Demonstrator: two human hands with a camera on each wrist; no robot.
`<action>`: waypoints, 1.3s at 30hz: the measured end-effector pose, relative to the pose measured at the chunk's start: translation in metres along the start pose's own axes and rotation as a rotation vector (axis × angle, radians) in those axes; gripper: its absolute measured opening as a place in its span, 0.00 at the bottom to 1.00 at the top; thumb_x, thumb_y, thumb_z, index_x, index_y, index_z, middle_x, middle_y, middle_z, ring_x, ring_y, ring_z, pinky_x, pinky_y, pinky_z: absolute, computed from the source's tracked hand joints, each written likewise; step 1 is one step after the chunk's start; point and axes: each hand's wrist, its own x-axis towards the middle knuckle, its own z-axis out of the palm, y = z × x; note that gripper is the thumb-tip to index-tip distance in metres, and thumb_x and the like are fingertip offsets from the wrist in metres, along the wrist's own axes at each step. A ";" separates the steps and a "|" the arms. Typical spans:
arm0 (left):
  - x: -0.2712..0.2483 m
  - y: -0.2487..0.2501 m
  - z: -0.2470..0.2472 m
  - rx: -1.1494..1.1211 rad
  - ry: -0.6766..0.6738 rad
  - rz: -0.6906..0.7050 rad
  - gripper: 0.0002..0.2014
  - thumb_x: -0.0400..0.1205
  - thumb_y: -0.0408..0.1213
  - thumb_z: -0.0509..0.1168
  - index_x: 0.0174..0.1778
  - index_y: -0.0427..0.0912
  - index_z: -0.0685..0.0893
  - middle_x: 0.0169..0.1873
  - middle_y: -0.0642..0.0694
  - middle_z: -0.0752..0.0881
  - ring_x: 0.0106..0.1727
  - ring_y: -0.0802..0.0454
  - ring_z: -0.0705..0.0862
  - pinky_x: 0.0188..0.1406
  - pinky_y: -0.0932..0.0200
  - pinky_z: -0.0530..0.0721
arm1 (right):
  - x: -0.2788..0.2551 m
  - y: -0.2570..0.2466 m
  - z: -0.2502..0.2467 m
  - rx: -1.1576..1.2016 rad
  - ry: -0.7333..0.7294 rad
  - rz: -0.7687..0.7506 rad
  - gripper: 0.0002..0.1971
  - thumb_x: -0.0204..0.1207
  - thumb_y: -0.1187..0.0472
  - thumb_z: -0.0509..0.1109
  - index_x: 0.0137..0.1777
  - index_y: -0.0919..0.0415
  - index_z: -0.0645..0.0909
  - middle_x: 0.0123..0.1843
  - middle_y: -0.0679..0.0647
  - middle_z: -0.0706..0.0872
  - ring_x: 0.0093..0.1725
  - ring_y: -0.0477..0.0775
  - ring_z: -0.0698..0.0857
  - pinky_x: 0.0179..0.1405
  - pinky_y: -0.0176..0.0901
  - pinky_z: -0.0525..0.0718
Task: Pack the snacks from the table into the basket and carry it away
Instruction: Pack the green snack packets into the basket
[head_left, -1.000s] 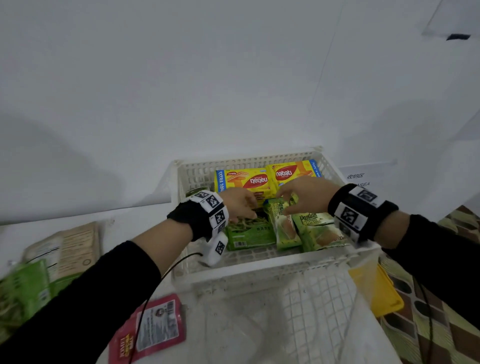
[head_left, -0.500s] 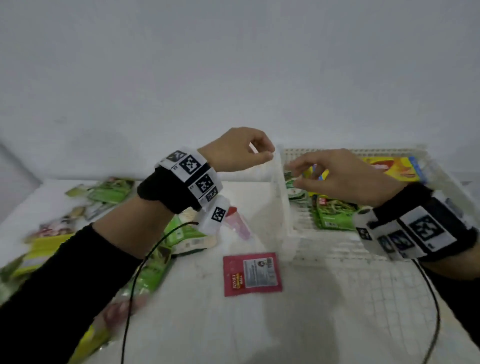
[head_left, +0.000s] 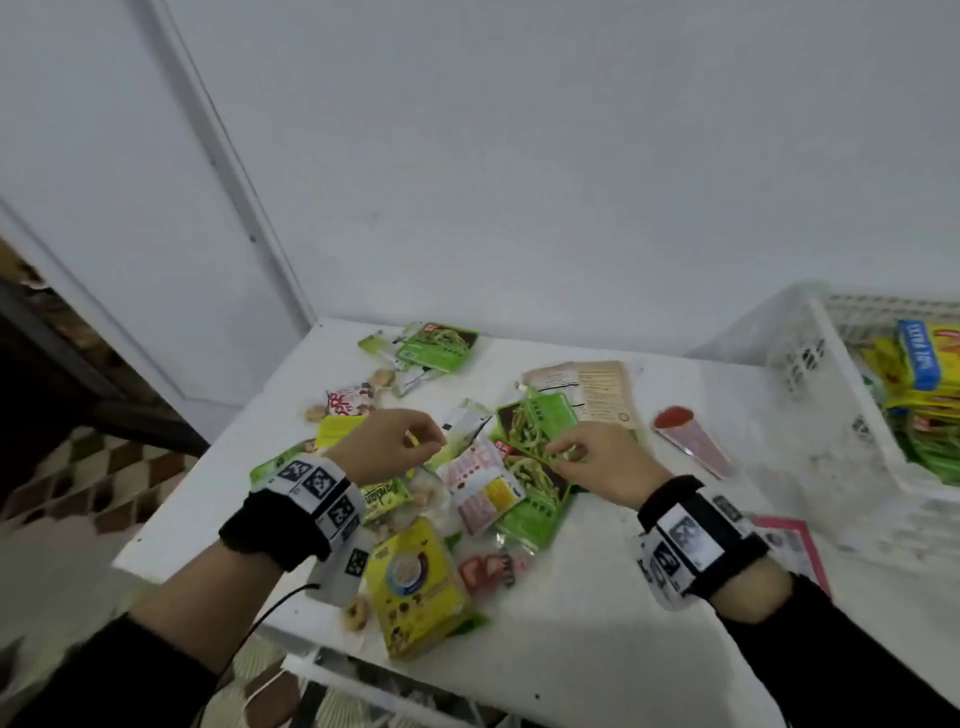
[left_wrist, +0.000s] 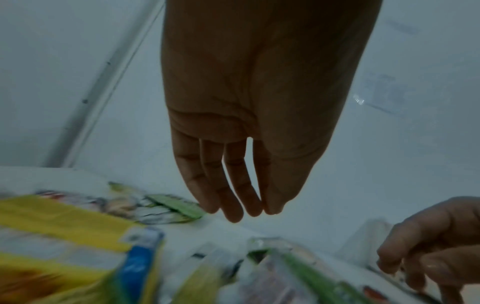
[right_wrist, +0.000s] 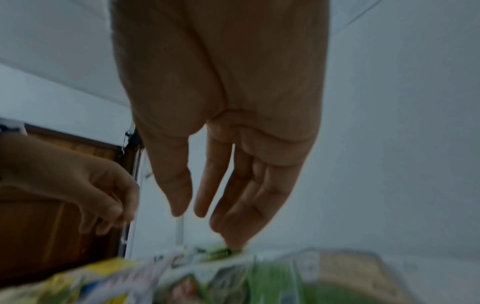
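Both hands are back from the white plastic lattice basket (head_left: 810, 364), where they were a second ago, and now hover over the heap of snack packets on the white surface (head_left: 597, 623). The basket sits at the far right edge, already holding yellow wafer boxes (head_left: 930, 358) and green packs, so that load is delivered and a fresh pick is starting.

The left hand (head_left: 387, 444) hangs above the left part of the pile, grip empty, fingers loosely curved with the tips close together; the left wrist view shows nothing between them. The right hand (head_left: 597, 462) reaches down onto the green noodle-picture packet (head_left: 535, 431) in the middle of the heap, fingertips (right_wrist: 235, 244) touching its edge; grip relaxed and spread, not yet closed on it.

Still plenty left: a yellow biscuit bag (head_left: 415, 587) at the near edge, a pink-and-white sachet (head_left: 478, 488) just left of the green packet, a beige flat pouch (head_left: 597, 389) farther back, a red-topped cone wrapper (head_left: 691, 441) to the right. By my reckoning the packing is partway through, and carrying off is a long way away.
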 end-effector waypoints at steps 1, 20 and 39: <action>-0.003 -0.013 0.004 0.004 0.008 -0.002 0.06 0.82 0.41 0.67 0.48 0.47 0.88 0.42 0.54 0.88 0.40 0.63 0.85 0.42 0.64 0.83 | 0.005 -0.001 0.012 -0.056 -0.019 0.036 0.15 0.78 0.57 0.72 0.63 0.58 0.84 0.65 0.52 0.84 0.59 0.50 0.82 0.58 0.39 0.77; 0.132 0.068 0.032 0.197 -0.193 0.170 0.25 0.79 0.47 0.70 0.70 0.41 0.76 0.64 0.44 0.82 0.64 0.47 0.81 0.58 0.60 0.77 | -0.038 0.033 0.021 0.083 0.154 0.301 0.08 0.79 0.62 0.67 0.44 0.49 0.72 0.39 0.45 0.78 0.40 0.47 0.79 0.32 0.30 0.71; 0.176 0.281 -0.012 -0.157 0.011 0.410 0.15 0.78 0.46 0.71 0.57 0.45 0.83 0.50 0.48 0.87 0.49 0.51 0.85 0.41 0.61 0.79 | -0.166 0.146 -0.272 -0.252 0.486 0.390 0.09 0.82 0.63 0.63 0.61 0.59 0.77 0.51 0.57 0.83 0.47 0.57 0.80 0.43 0.44 0.72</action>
